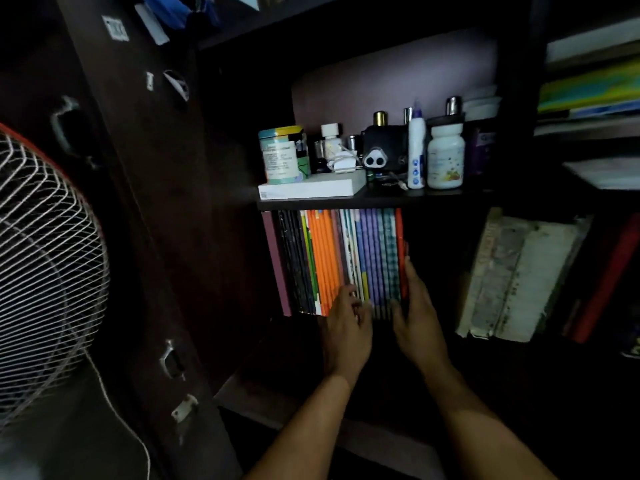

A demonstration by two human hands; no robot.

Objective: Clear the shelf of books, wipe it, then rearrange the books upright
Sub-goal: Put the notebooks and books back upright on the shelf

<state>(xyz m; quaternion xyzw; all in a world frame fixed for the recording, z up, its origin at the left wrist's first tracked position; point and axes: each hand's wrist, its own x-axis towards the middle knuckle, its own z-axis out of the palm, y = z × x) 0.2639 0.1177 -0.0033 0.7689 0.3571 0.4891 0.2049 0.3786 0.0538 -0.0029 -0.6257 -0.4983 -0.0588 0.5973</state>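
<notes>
A row of thin books [332, 258] stands upright on the dark lower shelf [311, 386], spines outward in black, orange, purple and teal, with a red one at the right end. My left hand [346, 323] touches the lower spines near the middle of the row, fingers loosely bent. My right hand [417, 306] lies flat against the red book at the row's right end, fingers straight and pointing up. The books' bottom edges are hidden behind both hands.
The shelf above carries a white box [311, 188], a tin [280, 154], bottles [445, 157] and small items. Worn old books [516, 278] lean at the right of the lower shelf. A fan [45, 271] stands at the left beside the cabinet door [145, 237].
</notes>
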